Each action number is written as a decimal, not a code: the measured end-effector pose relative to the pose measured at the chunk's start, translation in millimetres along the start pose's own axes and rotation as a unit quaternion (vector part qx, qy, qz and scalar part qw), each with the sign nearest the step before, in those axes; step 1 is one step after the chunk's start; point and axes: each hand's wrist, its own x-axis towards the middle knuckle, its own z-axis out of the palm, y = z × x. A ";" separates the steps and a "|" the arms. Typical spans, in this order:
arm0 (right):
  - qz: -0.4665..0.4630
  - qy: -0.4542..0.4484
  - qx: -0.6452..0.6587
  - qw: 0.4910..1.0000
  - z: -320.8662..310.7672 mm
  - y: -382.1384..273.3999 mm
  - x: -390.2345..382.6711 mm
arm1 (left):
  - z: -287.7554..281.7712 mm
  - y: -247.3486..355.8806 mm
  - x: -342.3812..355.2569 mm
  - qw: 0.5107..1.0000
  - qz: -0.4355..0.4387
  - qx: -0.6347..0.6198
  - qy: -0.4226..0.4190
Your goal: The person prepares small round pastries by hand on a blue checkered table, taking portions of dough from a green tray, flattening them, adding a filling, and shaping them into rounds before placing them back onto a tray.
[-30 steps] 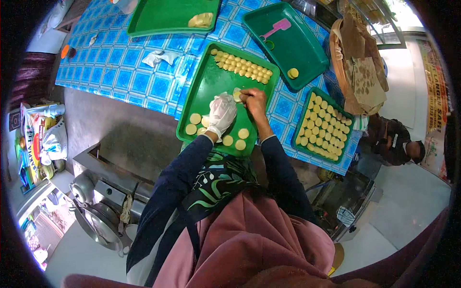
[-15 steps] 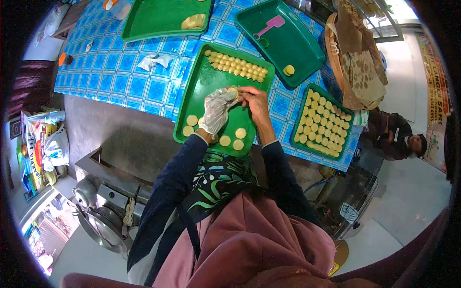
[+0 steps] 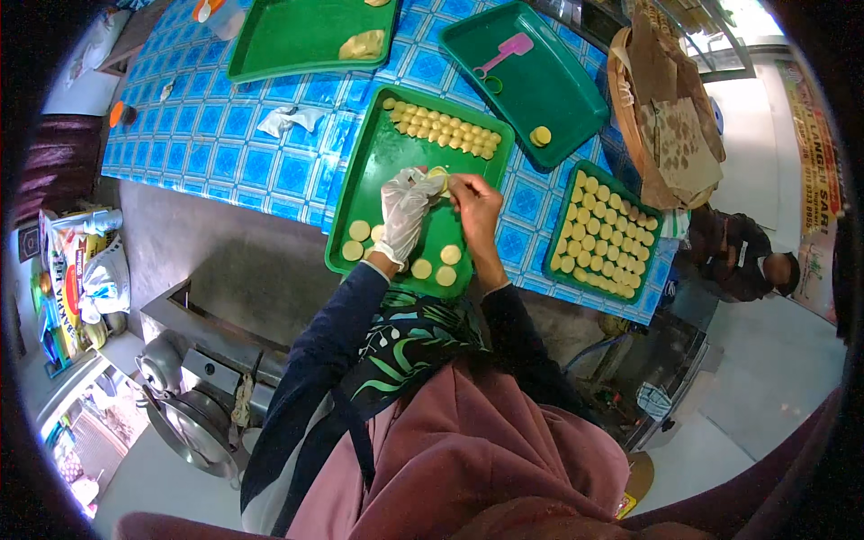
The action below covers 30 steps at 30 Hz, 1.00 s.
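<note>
Pinching a pale dough round (image 3: 438, 180) between my gloved left hand (image 3: 404, 212) and bare right hand (image 3: 474, 205) above the middle green tray (image 3: 378, 171), I'd press gently and evenly so it keeps its shape.

Over the middle green tray (image 3: 378, 193), the gloved left hand (image 3: 405, 211) and the bare right hand (image 3: 474, 207) meet on a pale dough piece (image 3: 439, 180). Rows of yellow rounds (image 3: 445, 133) line the tray's far end, flat discs (image 3: 435, 263) its near end. Right of it sits a smaller full tray (image 3: 601, 232); beyond it, a dark green tray (image 3: 540, 90) holding a pink scoop (image 3: 504, 54).
</note>
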 end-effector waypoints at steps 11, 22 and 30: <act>-0.394 0.014 -0.220 0.892 -22.8 -38.7 -34.1 | 15.5 25.1 -20.3 0.979 -0.080 -0.178 -0.059; -0.062 -0.161 0.256 0.951 -44.0 -15.9 -25.2 | 20.3 53.3 -40.1 0.976 -0.110 -0.070 -0.173; -0.031 -0.161 0.196 0.967 -40.3 -32.9 -35.3 | 19.3 84.8 -37.6 0.936 -0.037 0.212 -0.279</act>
